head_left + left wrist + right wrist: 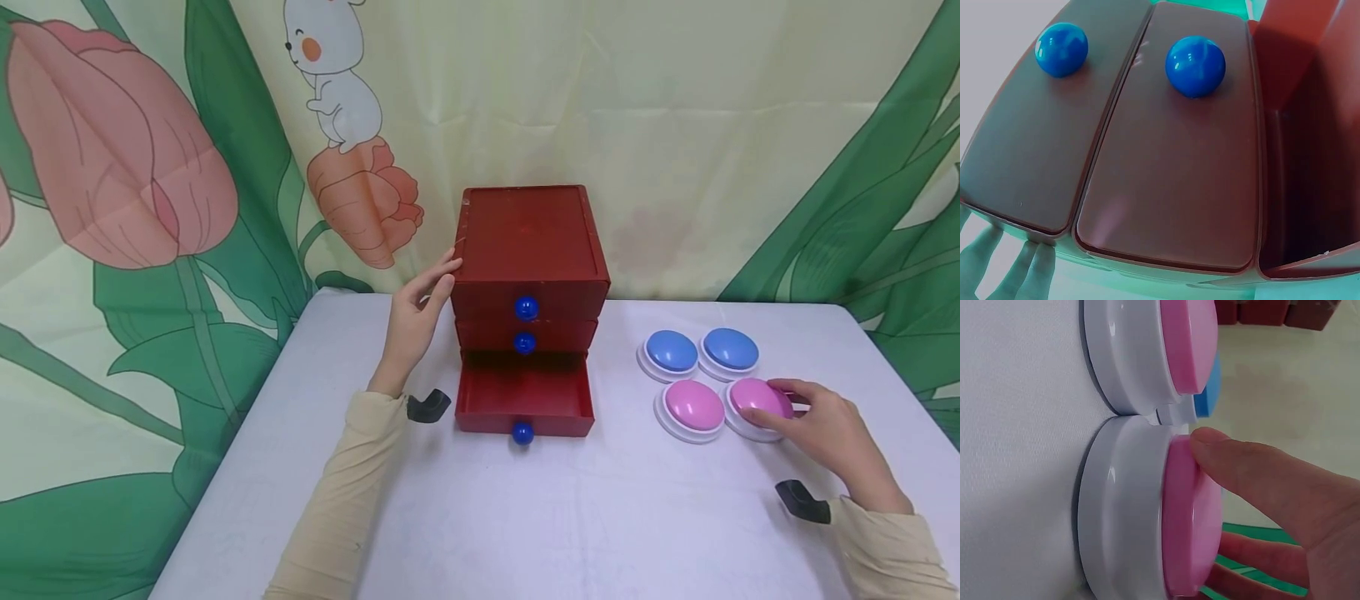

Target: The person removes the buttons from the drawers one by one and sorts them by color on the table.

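Note:
A dark red chest of drawers (528,233) with blue round knobs stands at the back of the table; its bottom drawer (525,396) is pulled out and the two above are closed. My left hand (416,321) touches the chest's upper left side with extended fingers. In the left wrist view, its fingers (1036,272) lie along the side by the top drawer (1029,137). My right hand (832,433) holds the right-hand pink push button (761,398) between thumb and fingers. In the right wrist view, the thumb (1254,465) lies on the pink dome's edge, with its white base on the table.
Another pink button (694,406) sits just left of the held one. Two blue buttons, one on the left (671,351) and one on the right (731,348), stand behind them. A printed curtain (675,150) hangs behind the white table (600,517).

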Demonstrator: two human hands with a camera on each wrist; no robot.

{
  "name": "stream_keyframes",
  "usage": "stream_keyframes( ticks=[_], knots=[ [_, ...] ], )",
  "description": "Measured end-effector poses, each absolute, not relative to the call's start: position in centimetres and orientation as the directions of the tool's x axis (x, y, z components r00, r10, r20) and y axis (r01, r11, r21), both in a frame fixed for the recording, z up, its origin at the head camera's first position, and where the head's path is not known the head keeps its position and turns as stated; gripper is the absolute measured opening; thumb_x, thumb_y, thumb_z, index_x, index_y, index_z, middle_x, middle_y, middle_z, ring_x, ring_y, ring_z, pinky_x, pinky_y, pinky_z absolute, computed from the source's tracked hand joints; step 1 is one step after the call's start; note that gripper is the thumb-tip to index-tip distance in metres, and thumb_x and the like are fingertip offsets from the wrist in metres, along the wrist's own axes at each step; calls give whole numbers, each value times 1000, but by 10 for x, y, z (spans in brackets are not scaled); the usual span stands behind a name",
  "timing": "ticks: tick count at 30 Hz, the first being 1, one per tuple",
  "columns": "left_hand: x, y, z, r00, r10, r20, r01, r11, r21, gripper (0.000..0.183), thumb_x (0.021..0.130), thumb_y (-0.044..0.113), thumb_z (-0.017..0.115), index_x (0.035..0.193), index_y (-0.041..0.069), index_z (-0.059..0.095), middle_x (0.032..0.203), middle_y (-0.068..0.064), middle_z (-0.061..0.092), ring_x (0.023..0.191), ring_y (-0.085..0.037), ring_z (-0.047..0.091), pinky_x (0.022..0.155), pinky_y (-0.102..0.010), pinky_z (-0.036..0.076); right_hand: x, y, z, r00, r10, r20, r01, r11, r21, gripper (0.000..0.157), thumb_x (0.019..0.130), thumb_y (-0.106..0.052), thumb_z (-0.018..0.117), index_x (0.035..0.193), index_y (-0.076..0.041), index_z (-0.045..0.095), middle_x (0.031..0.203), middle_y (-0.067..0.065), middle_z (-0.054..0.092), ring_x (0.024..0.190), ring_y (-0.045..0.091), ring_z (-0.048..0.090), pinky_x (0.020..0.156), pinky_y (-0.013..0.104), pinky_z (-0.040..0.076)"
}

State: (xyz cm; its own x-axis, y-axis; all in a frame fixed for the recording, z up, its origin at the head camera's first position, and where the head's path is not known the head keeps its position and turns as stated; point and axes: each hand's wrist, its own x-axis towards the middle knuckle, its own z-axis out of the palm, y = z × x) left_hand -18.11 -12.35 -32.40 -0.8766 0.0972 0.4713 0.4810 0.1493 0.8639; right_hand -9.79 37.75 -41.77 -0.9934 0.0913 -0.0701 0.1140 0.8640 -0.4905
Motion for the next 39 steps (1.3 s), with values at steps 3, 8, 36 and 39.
stream_keyframes(
  ticks=[3, 8, 36, 39],
  knots=[
    [-182, -123, -324, -874, 99, 475, 485, 147, 862, 34, 102, 9, 54, 133, -2, 61, 149, -13, 50, 138, -21, 48, 104, -47, 49, -98, 378, -417, -994, 87, -72, 111, 866, -488, 79, 88, -48, 72, 132, 14, 49, 125, 43, 49, 106, 56, 50, 76, 61, 51],
    [-180, -124, -322, -878, 101, 467, 478, 148, 866, 34, 102, 9, 54, 134, -2, 60, 149, -14, 49, 139, -22, 47, 103, -48, 49, -99, 377, -414, -992, 95, -78, 121, 862, -493, 78, 90, -49, 69, 132, 14, 49, 128, 44, 47, 107, 57, 49, 77, 64, 50],
    [-179, -124, -322, -880, 97, 466, 476, 144, 868, 34, 101, 9, 55, 133, -2, 60, 149, -14, 49, 140, -22, 46, 105, -46, 48, -97, 310, -373, -993, -27, 114, -90, 798, -595, 55, 95, -33, 67, 131, 7, 56, 123, 31, 61, 108, 49, 59, 67, -3, 39],
    [-179, -124, -322, -880, 98, 464, 474, 145, 868, 34, 101, 10, 55, 133, -2, 60, 149, -14, 49, 140, -21, 46, 104, -46, 48, -96, 302, -370, -988, -48, 149, -130, 781, -611, 50, 95, -28, 68, 130, 6, 58, 121, 29, 64, 107, 48, 61, 70, -4, 38]
  ],
)
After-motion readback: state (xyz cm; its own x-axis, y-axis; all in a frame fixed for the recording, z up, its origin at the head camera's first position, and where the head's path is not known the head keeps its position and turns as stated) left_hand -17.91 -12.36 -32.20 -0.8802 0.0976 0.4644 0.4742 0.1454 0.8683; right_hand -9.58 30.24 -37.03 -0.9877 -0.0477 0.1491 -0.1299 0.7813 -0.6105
